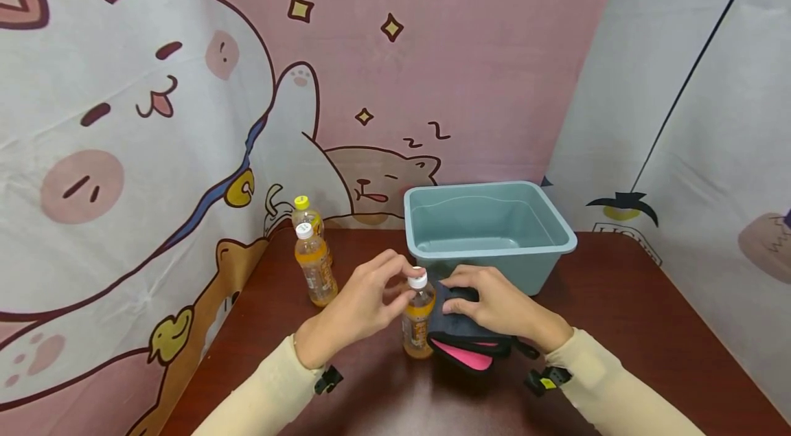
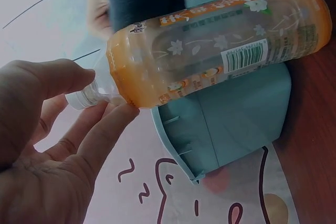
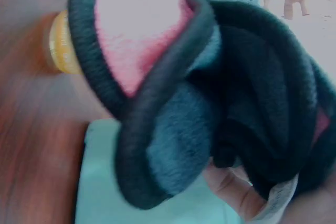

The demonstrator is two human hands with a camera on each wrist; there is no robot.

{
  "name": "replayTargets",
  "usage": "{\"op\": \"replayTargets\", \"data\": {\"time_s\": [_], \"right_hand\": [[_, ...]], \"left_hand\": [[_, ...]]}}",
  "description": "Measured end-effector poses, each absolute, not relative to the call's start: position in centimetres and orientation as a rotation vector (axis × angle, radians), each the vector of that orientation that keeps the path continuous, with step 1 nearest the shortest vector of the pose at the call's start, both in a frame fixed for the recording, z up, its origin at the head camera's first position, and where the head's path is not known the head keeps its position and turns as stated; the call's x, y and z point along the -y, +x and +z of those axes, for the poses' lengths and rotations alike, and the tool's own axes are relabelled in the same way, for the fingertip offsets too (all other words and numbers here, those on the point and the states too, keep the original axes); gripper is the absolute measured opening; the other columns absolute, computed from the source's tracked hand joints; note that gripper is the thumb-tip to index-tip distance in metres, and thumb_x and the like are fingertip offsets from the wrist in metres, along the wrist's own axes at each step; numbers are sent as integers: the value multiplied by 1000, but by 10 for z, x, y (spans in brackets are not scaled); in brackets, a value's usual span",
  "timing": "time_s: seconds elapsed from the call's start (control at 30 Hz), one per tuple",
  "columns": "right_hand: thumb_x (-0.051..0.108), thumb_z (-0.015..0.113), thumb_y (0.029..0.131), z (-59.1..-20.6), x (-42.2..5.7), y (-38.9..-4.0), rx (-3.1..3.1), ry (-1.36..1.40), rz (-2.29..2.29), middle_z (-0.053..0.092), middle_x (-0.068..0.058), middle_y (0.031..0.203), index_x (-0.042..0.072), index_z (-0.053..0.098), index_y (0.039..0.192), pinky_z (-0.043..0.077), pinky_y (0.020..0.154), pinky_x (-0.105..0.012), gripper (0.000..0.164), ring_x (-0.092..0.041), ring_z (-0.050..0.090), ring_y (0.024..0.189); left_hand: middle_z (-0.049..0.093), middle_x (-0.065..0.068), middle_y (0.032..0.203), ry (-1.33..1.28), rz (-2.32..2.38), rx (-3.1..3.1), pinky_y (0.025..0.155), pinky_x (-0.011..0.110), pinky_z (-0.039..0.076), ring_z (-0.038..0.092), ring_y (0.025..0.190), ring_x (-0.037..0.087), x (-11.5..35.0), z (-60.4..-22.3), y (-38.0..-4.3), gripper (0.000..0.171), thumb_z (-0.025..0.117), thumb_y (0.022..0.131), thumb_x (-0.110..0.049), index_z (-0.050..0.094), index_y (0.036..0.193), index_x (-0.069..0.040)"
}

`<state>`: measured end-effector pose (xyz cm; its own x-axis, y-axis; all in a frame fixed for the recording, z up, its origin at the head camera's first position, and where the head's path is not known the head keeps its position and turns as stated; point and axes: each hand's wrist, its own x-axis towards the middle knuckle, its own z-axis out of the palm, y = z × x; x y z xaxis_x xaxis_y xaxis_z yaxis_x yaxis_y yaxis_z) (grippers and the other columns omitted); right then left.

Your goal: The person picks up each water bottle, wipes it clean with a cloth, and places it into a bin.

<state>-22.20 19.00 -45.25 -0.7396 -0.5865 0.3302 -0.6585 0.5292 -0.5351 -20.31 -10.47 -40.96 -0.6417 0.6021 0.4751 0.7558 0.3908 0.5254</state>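
In the head view, my left hand (image 1: 373, 295) pinches a clear plastic bottle (image 1: 418, 323) at its neck, just under the white cap (image 1: 417, 278). The left wrist view shows the thumb on one side of that neck and fingers on the other, with the orange-labelled bottle (image 2: 220, 48) stretching away from them. Right beside it, my right hand (image 1: 488, 299) grips a folded cloth (image 1: 460, 319), dark blue-grey with a pink side and black edging. Up close in the right wrist view, the cloth (image 3: 178, 140) hangs in loose folds and covers most of the fingers.
An open teal bin (image 1: 488, 256) stands behind both hands. At the back left of the dark red wooden table (image 1: 364, 395) are two more bottles, a white-capped one (image 1: 318, 274) and a yellow-capped one (image 1: 301, 203) partly behind it. A printed cartoon curtain (image 1: 469, 65) hangs behind.
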Motion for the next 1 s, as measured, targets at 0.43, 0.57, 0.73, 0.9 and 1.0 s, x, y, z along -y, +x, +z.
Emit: {"op": "replayTargets", "data": {"time_s": [0.43, 0.57, 0.73, 0.9, 1.0], "right_hand": [[35, 93, 102, -436, -180, -220, 2552, 1008, 1101, 81, 11, 115, 21, 87, 139, 61, 72, -24, 40, -3, 71, 94], [35, 93, 103, -436, -180, -219, 2574, 997, 1100, 81, 10, 116, 20, 86, 141, 61, 73, -24, 41, -4, 71, 95], [37, 92, 103, -436, -181, -219, 2592, 993, 1084, 81, 10, 117, 20, 85, 143, 61, 74, -24, 44, -4, 71, 96], [36, 93, 102, -439, -182, -217, 2600, 992, 1054, 82, 10, 116, 20, 85, 142, 60, 75, -23, 44, -2, 71, 96], [35, 93, 102, -440, -184, -216, 2620, 993, 1029, 81, 11, 114, 18, 86, 140, 60, 76, -23, 42, -2, 70, 96]], "left_hand": [[73, 6, 125, -1190, -1066, 2447, 103, 30, 70, 78, 113, 17, 106, -412, -204, 33, 90, 101, -1, 73, 127, -11], [73, 6, 125, -1188, -1056, 2444, 103, 29, 70, 78, 113, 17, 105, -412, -204, 33, 91, 101, -1, 73, 127, -11], [73, 6, 125, -1182, -1060, 2440, 103, 29, 71, 77, 112, 16, 105, -413, -204, 34, 91, 100, -1, 73, 127, -11], [73, 6, 125, -1186, -1066, 2435, 100, 29, 71, 77, 110, 17, 105, -414, -204, 33, 90, 100, 0, 74, 127, -10], [73, 7, 125, -1189, -1068, 2434, 99, 28, 71, 77, 109, 17, 105, -414, -204, 33, 90, 101, 0, 73, 127, -10]]}}
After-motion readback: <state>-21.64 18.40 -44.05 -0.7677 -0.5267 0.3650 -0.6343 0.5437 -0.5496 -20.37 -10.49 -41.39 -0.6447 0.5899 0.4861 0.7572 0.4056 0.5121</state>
